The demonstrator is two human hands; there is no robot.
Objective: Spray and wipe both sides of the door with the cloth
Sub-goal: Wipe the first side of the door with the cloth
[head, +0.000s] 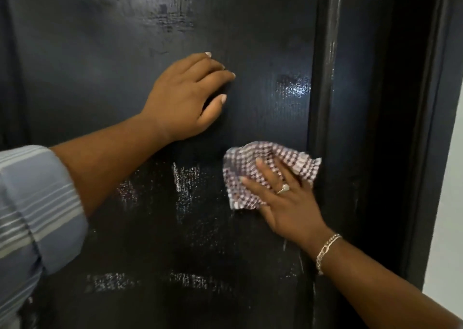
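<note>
Pressing flat now, the right hand (283,198) has its fingers spread wide over the checked cloth (269,173), pinning it against the dark door (100,65) just beside the door's right edge, below the middle of the view. That hand is open, palm down, not pinching anything: the cloth stays put only because the palm and fingers bear on it. A ring sits on one finger and a bracelet (327,251) circles the wrist.

Up and to the left, the left hand (186,95) rests on the door too, fingers loosely curled, fingertips and heel of the palm touching the panel, holding nothing. It looks like a brace to steady the door. A striped sleeve (32,203) is pushed back on that arm.

As for handling: the cloth looks thin, soft and limp, bunched at its upper edge, so it should fold and creep under the hand; a broad flat palm over its middle seems the best hold. The door looks stiff and heavy but free to swing, hence the bracing hand. Its surface shines with wet streaks (185,183) below and a glossy patch (293,86) near the edge, so expect it to be slick. To the right stands the dark frame (411,128), with pale wall (448,203) beyond.
</note>
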